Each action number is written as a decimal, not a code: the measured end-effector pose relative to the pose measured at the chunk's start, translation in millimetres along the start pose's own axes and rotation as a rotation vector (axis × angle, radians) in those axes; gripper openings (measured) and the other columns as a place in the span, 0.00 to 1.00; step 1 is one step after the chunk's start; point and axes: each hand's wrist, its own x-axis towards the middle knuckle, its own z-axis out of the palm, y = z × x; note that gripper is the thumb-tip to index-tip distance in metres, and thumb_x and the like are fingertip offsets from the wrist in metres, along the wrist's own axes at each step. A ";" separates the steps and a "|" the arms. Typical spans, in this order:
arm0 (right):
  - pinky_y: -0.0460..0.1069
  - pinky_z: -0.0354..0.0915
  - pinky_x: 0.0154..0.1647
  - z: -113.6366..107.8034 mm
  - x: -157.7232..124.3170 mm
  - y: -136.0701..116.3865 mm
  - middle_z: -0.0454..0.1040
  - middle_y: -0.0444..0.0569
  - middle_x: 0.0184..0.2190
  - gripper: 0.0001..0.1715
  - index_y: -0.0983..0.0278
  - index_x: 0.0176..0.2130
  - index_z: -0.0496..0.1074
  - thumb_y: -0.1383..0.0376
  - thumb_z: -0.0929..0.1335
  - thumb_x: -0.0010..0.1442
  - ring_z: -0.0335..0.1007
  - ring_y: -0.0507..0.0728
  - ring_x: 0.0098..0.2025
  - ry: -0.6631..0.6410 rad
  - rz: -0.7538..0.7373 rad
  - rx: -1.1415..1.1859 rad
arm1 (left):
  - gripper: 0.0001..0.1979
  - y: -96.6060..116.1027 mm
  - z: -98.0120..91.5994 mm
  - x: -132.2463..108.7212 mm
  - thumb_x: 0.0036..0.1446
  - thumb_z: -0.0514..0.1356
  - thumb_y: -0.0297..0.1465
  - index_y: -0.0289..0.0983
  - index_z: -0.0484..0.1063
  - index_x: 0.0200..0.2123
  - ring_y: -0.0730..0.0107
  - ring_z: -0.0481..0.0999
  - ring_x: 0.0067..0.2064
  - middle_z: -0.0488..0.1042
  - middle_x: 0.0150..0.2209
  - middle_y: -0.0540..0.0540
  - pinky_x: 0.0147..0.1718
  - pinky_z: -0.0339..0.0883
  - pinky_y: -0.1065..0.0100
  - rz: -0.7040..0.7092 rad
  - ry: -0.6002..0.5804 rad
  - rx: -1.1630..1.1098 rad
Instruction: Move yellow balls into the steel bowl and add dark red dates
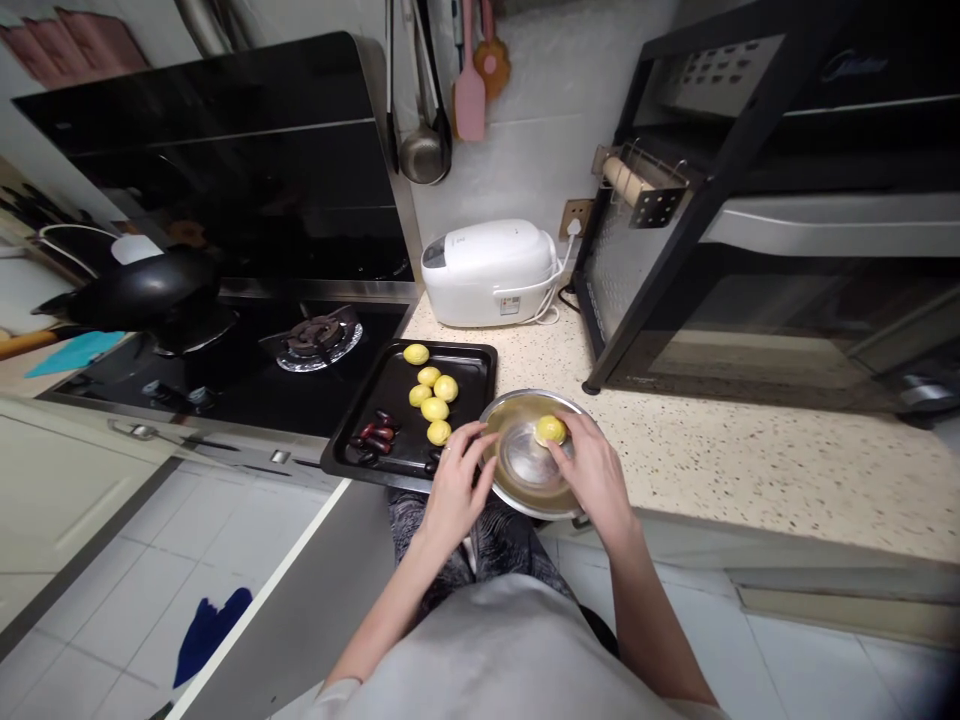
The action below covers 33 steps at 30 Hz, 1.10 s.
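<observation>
My right hand (594,470) is closed on a lemon (551,430), holding it inside a round metal bowl (517,503). At the bowl's left rim, my left hand (459,480) has its fingers apart and nothing in them. A black baking tray (390,378) lies just left of the bowl. On it sit several more lemons (435,409), and several small dark red, oblong fruits (379,433) lie near its left side. My left hand covers part of the tray's front right corner.
Behind the tray stands a white rice cooker (491,275). A gas burner (315,337) and a black wok (154,290) are to the left. On the right, a black rack holds an oven (810,320). Below, a drawer (300,600) stands pulled out.
</observation>
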 end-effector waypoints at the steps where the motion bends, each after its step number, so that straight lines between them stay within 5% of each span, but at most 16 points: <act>1: 0.63 0.72 0.55 0.4 -0.4 0.5 0.77 0.60 0.54 0.21 0.64 0.58 0.71 0.62 0.63 0.69 0.75 0.69 0.54 0.006 -0.006 0.005 | 0.15 -6.6 -3.5 0.2 0.72 0.55 0.29 0.41 0.70 0.59 0.55 0.70 0.64 0.70 0.60 0.38 0.63 0.68 0.49 -0.041 0.033 0.035; 9: 0.65 0.70 0.58 3.3 -1.4 0.9 0.77 0.61 0.54 0.22 0.63 0.59 0.71 0.63 0.63 0.70 0.74 0.70 0.56 0.022 -0.026 0.025 | 0.15 -53.8 -19.6 -3.0 0.68 0.58 0.27 0.40 0.72 0.56 0.52 0.73 0.57 0.73 0.55 0.38 0.59 0.70 0.47 -0.192 0.123 0.275; 33: 0.63 0.72 0.51 -2.7 -5.9 -2.4 0.78 0.59 0.46 0.16 0.65 0.51 0.75 0.68 0.65 0.65 0.72 0.69 0.51 -0.029 -0.034 -0.029 | 0.10 -65.2 -15.7 -3.4 0.65 0.59 0.29 0.39 0.68 0.49 0.59 0.75 0.47 0.69 0.46 0.42 0.45 0.80 0.56 -0.226 0.157 0.089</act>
